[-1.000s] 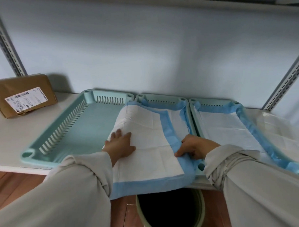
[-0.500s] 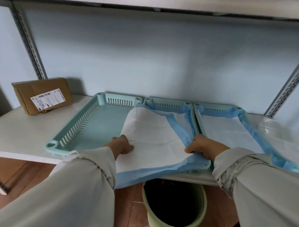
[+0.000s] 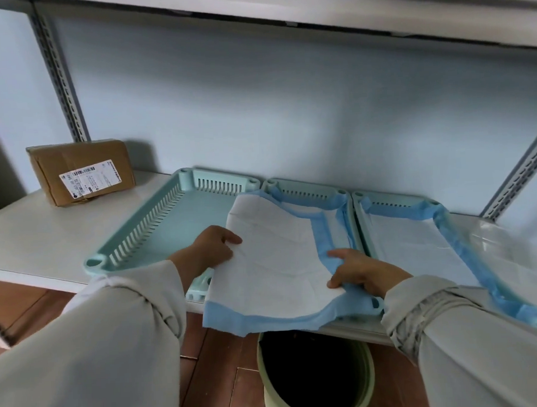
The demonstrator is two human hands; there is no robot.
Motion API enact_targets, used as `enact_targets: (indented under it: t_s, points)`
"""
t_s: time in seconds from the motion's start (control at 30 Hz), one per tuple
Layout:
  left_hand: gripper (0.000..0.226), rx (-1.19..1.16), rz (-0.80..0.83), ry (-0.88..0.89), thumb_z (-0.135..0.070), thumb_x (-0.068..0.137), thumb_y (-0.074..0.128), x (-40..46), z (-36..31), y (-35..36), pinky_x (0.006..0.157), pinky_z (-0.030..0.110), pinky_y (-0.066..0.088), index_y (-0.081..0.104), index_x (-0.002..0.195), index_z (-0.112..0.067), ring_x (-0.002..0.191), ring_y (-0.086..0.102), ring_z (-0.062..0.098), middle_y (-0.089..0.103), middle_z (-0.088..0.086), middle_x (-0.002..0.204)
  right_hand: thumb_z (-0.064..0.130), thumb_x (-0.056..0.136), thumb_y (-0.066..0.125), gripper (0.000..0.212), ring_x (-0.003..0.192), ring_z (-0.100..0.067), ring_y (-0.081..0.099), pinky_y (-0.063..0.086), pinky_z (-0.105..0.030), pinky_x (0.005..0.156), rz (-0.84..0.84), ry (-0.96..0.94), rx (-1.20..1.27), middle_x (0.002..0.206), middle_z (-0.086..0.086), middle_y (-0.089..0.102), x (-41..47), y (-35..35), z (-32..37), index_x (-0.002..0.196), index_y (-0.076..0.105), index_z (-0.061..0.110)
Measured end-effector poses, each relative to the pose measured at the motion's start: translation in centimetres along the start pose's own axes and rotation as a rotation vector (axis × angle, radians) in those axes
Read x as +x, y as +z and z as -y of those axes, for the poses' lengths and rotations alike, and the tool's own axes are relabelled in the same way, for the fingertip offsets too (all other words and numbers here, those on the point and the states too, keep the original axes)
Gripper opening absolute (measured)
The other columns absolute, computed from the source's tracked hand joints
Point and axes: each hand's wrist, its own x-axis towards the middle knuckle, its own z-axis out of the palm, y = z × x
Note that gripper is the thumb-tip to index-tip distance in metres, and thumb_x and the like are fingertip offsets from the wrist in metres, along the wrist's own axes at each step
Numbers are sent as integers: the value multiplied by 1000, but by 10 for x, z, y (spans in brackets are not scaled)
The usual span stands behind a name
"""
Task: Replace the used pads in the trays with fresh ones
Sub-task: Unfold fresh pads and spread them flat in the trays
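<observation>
Because the bin [image 3: 314, 376] waits below, your left hand [image 3: 210, 249] and right hand [image 3: 356, 270] both pinch the blue-edged pad [image 3: 279, 264], lifting it off the middle tray [image 3: 310, 192].

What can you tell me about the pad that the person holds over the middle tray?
The pad is a thin, soft sheet, white with a light blue border. It lies creased and partly lifted over the middle tray, its near edge hanging past the shelf above the bin. The left hand grips its left edge; the right hand pinches its right near corner.
</observation>
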Motion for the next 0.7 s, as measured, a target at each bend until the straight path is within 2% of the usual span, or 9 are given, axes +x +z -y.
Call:
enact_targets:
  t_s: [0.07, 0.13, 0.27, 0.33, 0.4, 0.43, 0.5, 0.57, 0.7]
  points:
    - [39, -8, 256, -72, 3, 90, 54, -4, -5, -12, 86, 34, 52, 60, 123, -16, 112, 57, 30, 54, 11, 123, -7, 82, 65, 48, 105, -22, 54, 44, -26, 95, 64, 21, -41, 123, -13, 57, -1, 5, 6, 127, 60, 7]
    - [43, 88, 407, -143, 4, 90, 54, -3, -4, -23, 87, 34, 53, 56, 128, -16, 110, 59, 27, 56, 10, 125, -8, 81, 66, 37, 85, -16, 55, 48, -27, 87, 34, 22, -20, 105, -11, 61, 5, 13, 11, 117, 66, 1]
    - [48, 376, 159, -45, 4, 92, 42, 11, 0, -35, 98, 38, 47, 48, 136, -13, 126, 48, 31, 42, 10, 138, -6, 81, 66, 36, 82, -20, 53, 44, -26, 66, -23, 9, 2, 108, -20, 64, 13, 34, 32, 116, 61, -10]
    - [51, 666, 61, 86, -4, 95, 36, 18, -6, -43, 113, 35, 28, 35, 145, -14, 139, 33, 27, 28, 8, 153, -3, 82, 66, 12, 78, -21, 52, 41, -23, 60, 15, 8, -52, 88, -13, 57, 16, 46, 49, 93, 64, -2]
    - [57, 796, 31, 192, -6, 95, 34, 25, -9, -56, 115, 33, 24, 22, 150, -12, 142, 29, 26, 15, 3, 159, -3, 82, 64, 17, 75, -23, 52, 40, -23, 58, -49, -68, -58, 81, -9, 50, 28, 56, 68, 76, 53, 9]
    - [61, 823, 16, 220, -5, 94, 34, 30, -11, -62, 114, 34, 27, 17, 151, -12, 141, 31, 27, 8, 0, 160, -3, 83, 62, 12, 83, -26, 55, 44, -26, 67, -111, -138, -40, 89, -12, 54, 32, 60, 76, 86, 56, 7]
    - [66, 844, -47, 261, -1, 92, 33, 37, -11, -79, 111, 34, 33, 10, 153, -13, 139, 34, 27, -4, -4, 161, -2, 85, 57, 40, 116, -30, 53, 41, -28, 95, -246, -280, -11, 123, -16, 55, 39, 66, 97, 124, 53, 2]
    - [67, 821, -113, 254, 0, 92, 35, 48, -3, -100, 112, 33, 30, 12, 152, -17, 140, 33, 25, -2, -3, 161, 0, 86, 56, 52, 129, -28, 44, 32, -25, 103, -261, -372, -16, 139, -13, 48, 46, 76, 122, 137, 44, 3]
    - [50, 645, -251, 123, -3, 89, 41, 72, 34, -127, 111, 30, 32, 52, 133, -26, 131, 43, 22, 41, 3, 144, 5, 89, 55, 62, 136, -25, 36, 28, -25, 108, -139, -402, -58, 150, -10, 36, 68, 101, 154, 146, 31, 8]
